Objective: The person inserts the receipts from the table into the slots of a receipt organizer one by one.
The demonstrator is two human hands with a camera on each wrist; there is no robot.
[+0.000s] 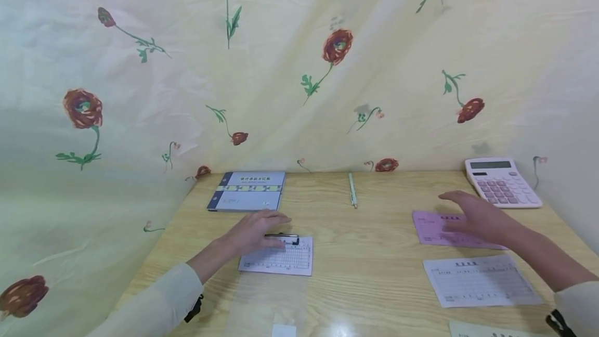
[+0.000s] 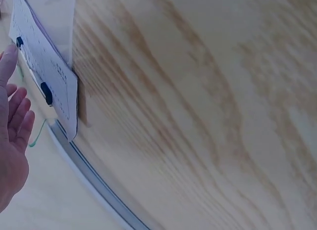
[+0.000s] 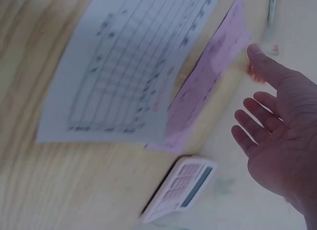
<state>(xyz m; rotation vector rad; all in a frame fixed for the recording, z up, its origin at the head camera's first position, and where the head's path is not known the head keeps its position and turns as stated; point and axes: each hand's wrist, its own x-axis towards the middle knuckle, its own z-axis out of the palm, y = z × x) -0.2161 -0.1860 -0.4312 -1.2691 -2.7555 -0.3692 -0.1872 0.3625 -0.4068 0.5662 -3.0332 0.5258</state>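
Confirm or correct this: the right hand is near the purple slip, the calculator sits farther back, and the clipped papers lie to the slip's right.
One mistake: the clipped papers lie to the left of the purple slip, as the head view shows. The right hand is near that slip, and the calculator sits farther back.

The blue book (image 1: 248, 195) reads "银行存款日记账"; the slips (image 1: 428, 229) are illegible

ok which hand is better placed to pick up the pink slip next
Probably the right hand: in the head view it is over the pink slip, and it holds nothing. The left hand is well off to the other side, at the clipped forms.
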